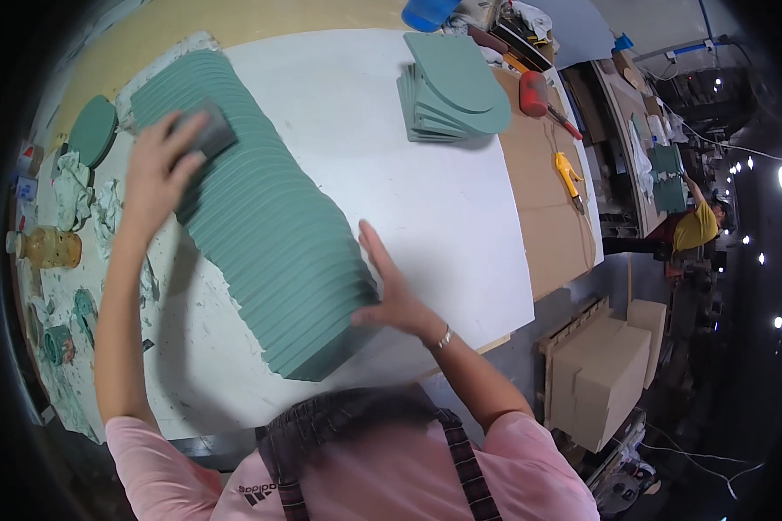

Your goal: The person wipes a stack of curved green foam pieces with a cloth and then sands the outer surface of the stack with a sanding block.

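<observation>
A long row of green panels with rounded edges (pixel 261 208) leans in an overlapping stack across the white table. My left hand (pixel 161 165) is closed around a dark grey sanding block (pixel 210 130), blurred by motion, which lies against the upper part of the row. At the near end, my right hand (pixel 391 291) rests against the row's right side, fingers spread and thumb apart, holding nothing. Past the row, to the right, a smaller pile of green rounded panels (pixel 456 87) sits on the white surface.
Along the left lie a green disc (pixel 93 130), crumpled rags (pixel 72 193) and a jar of yellowish liquid (pixel 54 248). To the right are a red mallet (pixel 535 94) and a yellow tool (pixel 568 177). Cardboard boxes (pixel 595 373) stand below; a person in yellow (pixel 695 227) works farther off.
</observation>
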The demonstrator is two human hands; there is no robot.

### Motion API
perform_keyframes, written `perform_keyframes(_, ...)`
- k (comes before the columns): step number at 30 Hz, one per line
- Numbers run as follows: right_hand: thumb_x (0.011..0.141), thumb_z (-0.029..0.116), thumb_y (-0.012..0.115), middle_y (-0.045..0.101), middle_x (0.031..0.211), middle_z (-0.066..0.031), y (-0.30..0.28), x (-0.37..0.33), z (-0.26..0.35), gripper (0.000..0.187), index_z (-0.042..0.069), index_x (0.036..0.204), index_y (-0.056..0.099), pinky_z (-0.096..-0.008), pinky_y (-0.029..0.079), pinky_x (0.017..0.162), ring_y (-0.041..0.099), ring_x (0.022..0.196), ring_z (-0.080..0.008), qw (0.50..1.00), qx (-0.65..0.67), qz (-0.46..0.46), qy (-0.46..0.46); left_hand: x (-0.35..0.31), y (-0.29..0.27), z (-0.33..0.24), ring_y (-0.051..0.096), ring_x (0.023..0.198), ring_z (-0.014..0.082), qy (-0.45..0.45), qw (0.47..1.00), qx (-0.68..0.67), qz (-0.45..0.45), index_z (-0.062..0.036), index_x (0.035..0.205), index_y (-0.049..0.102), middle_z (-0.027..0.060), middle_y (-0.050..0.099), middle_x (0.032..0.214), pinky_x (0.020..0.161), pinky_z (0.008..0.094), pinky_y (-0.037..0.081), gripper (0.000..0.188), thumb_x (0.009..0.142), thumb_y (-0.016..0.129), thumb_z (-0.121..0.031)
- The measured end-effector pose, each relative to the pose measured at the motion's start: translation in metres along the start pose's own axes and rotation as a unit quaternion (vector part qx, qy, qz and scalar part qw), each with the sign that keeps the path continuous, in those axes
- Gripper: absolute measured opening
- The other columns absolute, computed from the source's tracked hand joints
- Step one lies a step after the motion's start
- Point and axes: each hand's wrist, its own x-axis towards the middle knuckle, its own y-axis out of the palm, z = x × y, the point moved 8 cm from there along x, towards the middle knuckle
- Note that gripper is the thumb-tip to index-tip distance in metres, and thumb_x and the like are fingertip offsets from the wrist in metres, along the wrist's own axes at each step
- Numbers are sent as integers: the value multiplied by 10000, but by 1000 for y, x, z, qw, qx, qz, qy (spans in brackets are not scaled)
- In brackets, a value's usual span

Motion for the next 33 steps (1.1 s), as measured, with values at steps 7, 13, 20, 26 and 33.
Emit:
perform_keyframes(7,743,222,819,110,1680,-205,1,51,5,1198,39,1621,25,-401,160,1244,158,1547,-333,1000,13,24,-14,-55,-11,-53,522,1228,385,-12,996,84,-11,-192,1255,710,183,561,1378,1073,482,402,588,694,769,-25)
perform_keyframes(13,754,351,847,169,1635,-294,13,52,14,1191,-87,1573,101,-384,183,1243,176,1537,-367,999,13,28,-28,-52,9,-80,560,1169,388,49,997,55,36,-178,1180,723,168,592,1327,1008,495,454,522,676,778,-53)
perform_keyframes(20,754,374,854,187,1630,-296,7,54,7,1189,-108,1561,126,-374,199,1239,200,1530,-367,999,16,-4,-52,-38,26,-115,578,1163,390,124,989,47,63,-187,1235,704,180,611,1318,1023,471,450,496,749,734,-94)
perform_keyframes(26,719,314,891,148,1669,-228,-6,13,6,1235,7,1610,93,-374,168,1244,155,1549,-320,997,24,56,-45,-67,10,-120,537,1235,408,78,996,36,36,-132,1258,677,186,569,1373,1050,475,440,528,739,751,-72)
perform_keyframes(33,656,294,948,228,1642,-225,9,-40,-11,1300,7,1606,109,-406,250,1221,274,1507,-321,998,-51,-15,-24,-132,-27,-90,560,1213,378,-62,997,33,-39,-146,1309,672,183,577,1352,1046,437,452,547,768,729,-93)
